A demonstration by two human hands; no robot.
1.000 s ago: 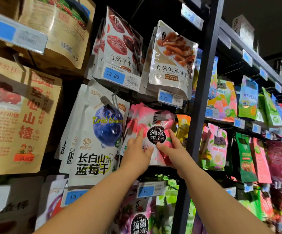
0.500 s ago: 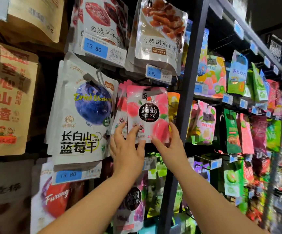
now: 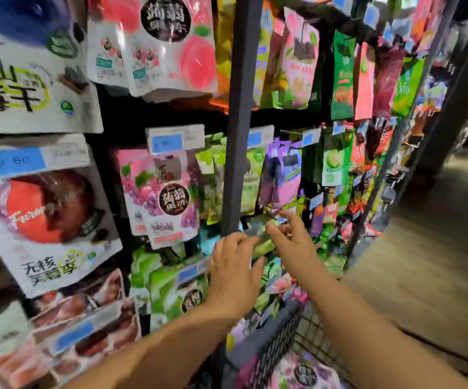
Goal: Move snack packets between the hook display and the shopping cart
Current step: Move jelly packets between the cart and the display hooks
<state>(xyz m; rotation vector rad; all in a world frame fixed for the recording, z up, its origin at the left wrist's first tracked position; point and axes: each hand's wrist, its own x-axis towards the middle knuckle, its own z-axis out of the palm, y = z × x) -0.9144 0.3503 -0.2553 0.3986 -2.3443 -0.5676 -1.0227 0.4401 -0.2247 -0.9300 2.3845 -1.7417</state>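
My left hand (image 3: 235, 273) and right hand (image 3: 293, 244), fingers loosely spread, hover before green packets (image 3: 165, 287) low on the hook display (image 3: 239, 108). Blur hides any contact. Below, the shopping cart (image 3: 279, 343) holds a purple packet (image 3: 305, 372).

Bags (image 3: 168, 197) hang close together. A dark post (image 3: 239, 113) stands between them. The cart (image 3: 279, 343) sits low down. The floor (image 3: 429, 270) beside is open.
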